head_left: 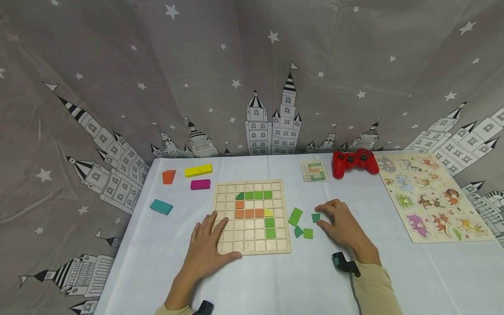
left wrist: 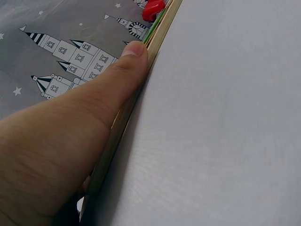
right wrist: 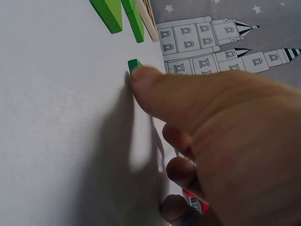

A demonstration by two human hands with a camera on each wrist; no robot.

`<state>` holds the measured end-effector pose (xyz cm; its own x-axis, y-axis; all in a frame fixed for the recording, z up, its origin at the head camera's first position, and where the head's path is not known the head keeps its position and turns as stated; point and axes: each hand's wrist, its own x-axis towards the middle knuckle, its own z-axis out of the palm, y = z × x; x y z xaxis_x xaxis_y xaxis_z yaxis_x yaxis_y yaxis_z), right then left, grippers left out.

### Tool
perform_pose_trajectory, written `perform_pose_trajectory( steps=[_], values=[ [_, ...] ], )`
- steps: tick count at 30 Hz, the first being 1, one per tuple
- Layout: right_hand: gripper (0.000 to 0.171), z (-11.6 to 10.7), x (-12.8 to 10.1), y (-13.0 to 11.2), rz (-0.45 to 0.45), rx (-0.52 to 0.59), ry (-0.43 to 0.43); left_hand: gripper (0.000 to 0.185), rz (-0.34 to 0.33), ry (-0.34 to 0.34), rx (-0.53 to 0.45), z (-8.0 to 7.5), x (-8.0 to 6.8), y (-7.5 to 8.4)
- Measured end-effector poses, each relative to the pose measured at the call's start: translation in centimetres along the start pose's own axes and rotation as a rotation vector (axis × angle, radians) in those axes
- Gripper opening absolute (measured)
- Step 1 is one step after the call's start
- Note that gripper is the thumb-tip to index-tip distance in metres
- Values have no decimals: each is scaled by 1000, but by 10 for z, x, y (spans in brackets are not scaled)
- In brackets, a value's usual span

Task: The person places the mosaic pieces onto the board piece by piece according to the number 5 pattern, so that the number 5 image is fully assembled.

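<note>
My left hand (head_left: 205, 249) rests with spread fingers on the left side of a wooden grid board (head_left: 250, 246), its thumb at the near edge. In the left wrist view, the thumb (left wrist: 127, 66) lies along the board's side. On the grid sit green, orange and yellow square tiles, plus a dark green rounded tile (head_left: 239, 196). To the right of the board, my right hand (head_left: 343, 225) pinches a small dark green tile (head_left: 315, 218) between thumb and index finger, close over the table. Loose beside it are light green squares (head_left: 308, 233) and a green quarter-round tile (head_left: 298, 231).
A small pattern card (head_left: 315, 170) and a red game controller (head_left: 355, 163) lie at the back right. Farther right is an animal puzzle board (head_left: 433, 197). Orange (head_left: 169, 176), yellow (head_left: 198, 170), magenta (head_left: 200, 184) and teal (head_left: 161, 207) blocks lie back left.
</note>
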<state>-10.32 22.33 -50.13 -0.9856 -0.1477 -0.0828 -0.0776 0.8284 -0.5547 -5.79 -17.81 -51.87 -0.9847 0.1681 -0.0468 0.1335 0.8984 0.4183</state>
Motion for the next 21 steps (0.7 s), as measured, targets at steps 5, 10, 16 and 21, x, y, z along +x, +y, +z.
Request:
perform_pose_trajectory(
  steps=[5,10,16,21],
  values=[
    [26,3,2,2,-26,-21,5,112,0,-3,-3,0,1,0],
    [20,7,3,5,-43,-15,28,111,6,6,-7,-1,1,2],
    [24,12,3,-6,-77,24,52,112,2,-1,-7,0,1,1],
    [22,23,0,-32,-209,17,69,112,-3,-2,1,1,0,1]
  ],
)
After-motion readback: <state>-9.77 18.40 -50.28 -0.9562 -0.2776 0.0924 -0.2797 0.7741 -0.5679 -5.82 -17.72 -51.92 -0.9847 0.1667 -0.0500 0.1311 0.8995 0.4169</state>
